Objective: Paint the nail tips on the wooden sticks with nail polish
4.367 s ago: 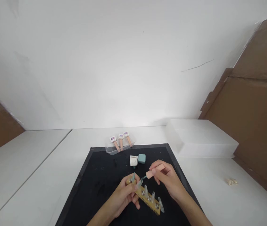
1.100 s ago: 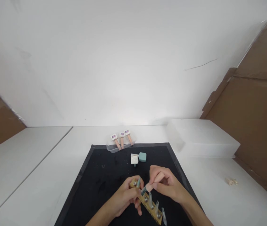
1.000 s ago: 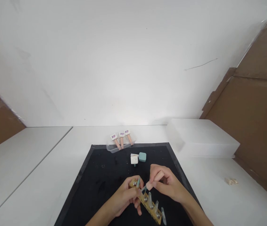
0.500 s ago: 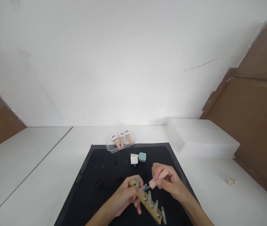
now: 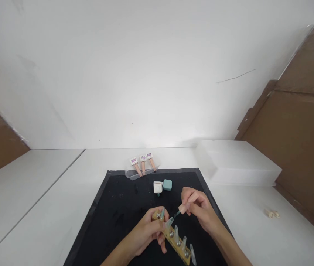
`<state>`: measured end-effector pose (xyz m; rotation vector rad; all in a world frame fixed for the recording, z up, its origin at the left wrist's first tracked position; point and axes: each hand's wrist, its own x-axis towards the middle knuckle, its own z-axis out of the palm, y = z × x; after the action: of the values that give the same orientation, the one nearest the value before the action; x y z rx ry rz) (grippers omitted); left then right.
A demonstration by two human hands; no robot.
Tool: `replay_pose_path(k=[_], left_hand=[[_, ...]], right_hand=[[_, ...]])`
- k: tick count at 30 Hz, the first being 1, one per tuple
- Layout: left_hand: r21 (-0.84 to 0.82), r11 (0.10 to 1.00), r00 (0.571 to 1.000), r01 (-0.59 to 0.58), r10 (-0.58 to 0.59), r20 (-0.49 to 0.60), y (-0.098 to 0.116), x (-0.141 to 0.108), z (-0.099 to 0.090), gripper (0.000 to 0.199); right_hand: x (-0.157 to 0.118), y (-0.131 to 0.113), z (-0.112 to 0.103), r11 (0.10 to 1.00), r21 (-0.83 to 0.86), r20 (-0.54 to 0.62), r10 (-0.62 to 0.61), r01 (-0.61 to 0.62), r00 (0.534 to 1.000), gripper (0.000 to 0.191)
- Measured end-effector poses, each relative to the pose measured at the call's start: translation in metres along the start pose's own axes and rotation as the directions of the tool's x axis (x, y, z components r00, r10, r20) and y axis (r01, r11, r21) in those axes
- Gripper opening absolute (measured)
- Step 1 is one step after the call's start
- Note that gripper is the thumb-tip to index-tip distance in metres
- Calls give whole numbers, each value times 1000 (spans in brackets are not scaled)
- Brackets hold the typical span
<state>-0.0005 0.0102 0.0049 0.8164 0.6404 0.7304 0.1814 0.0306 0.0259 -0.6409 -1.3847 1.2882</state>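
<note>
My left hand (image 5: pixel 151 231) is closed round the upper end of a yellowish nail display stand (image 5: pixel 174 244) with round metal studs. Several clear false nail tips (image 5: pixel 176 233) stick up along it, and the one at the top end (image 5: pixel 162 213) looks green. My right hand (image 5: pixel 197 207) pinches a nail polish brush by its pink cap (image 5: pixel 183 209). The dark green bristles (image 5: pixel 176 214) point down-left, a little apart from the second nail tip (image 5: pixel 169 222). Beyond the hands lie a pale polish bottle (image 5: pixel 157 188) and a teal square piece (image 5: pixel 167 185).
A black mat (image 5: pixel 129 199) covers the work area. At its far edge, a clear tray (image 5: pixel 133 177) holds several pink-handled polish bottles (image 5: pixel 143 164). A white box (image 5: pixel 240 166) stands at the right. Small beige pieces (image 5: pixel 272 213) lie near the right-hand cardboard wall (image 5: pixel 298 147).
My right hand has moved the brush slightly up and right, away from the second nail tip, and tilted its cap. My left hand and the stand have stayed put.
</note>
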Motion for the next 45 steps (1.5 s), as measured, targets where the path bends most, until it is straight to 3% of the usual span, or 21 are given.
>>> replay_pose_path(k=[3, 7, 12, 16, 20, 23, 26, 30, 35, 39, 42, 45], left_hand=[[21, 1000, 1000, 13, -12, -12, 1, 0, 1, 15], [35, 999, 1000, 17, -16, -17, 2, 1, 3, 13], [57, 998, 1000, 19, -18, -24, 3, 1, 4, 14], [100, 995, 999, 2, 2, -37, 1, 0, 1, 12], [162, 986, 999, -24, 32, -44, 2, -1, -2, 10], [215, 977, 999, -13, 24, -47, 6, -1, 0, 11], [230, 973, 999, -4, 14, -45, 10, -2, 4, 12], [222, 975, 999, 5, 5, -42, 10, -3, 6, 15], [227, 974, 999, 4, 5, -37, 7, -3, 4, 16], [235, 972, 999, -13, 20, -26, 8, -3, 3, 13], [230, 973, 999, -17, 23, -23, 9, -2, 4, 13], [224, 975, 1000, -14, 18, -15, 9, -2, 4, 16]], right_hand=[[-2, -1, 2, 995, 59, 61, 79, -82, 995, 18], [-2, -5, 6, 992, -10, 161, 127, -127, 979, 13], [0, -8, 5, 986, -107, 71, 132, -124, 989, 21], [0, -6, 3, 989, -38, -9, 141, -141, 990, 26], [-3, -3, 4, 986, 100, 58, 130, -135, 990, 23], [-4, -3, 8, 983, 87, 150, 149, -163, 977, 21], [-5, -5, 11, 992, -42, 162, 126, -120, 979, 21], [-5, -4, 8, 983, -184, 90, 12, 4, 996, 28], [-5, 5, 3, 997, -44, 6, -57, 57, 998, 34], [-6, 5, 4, 998, 58, 65, 35, -38, 997, 22], [-6, -1, 7, 995, -33, 134, 95, -91, 986, 20], [-3, -4, 9, 986, -92, 85, 147, -139, 986, 21]])
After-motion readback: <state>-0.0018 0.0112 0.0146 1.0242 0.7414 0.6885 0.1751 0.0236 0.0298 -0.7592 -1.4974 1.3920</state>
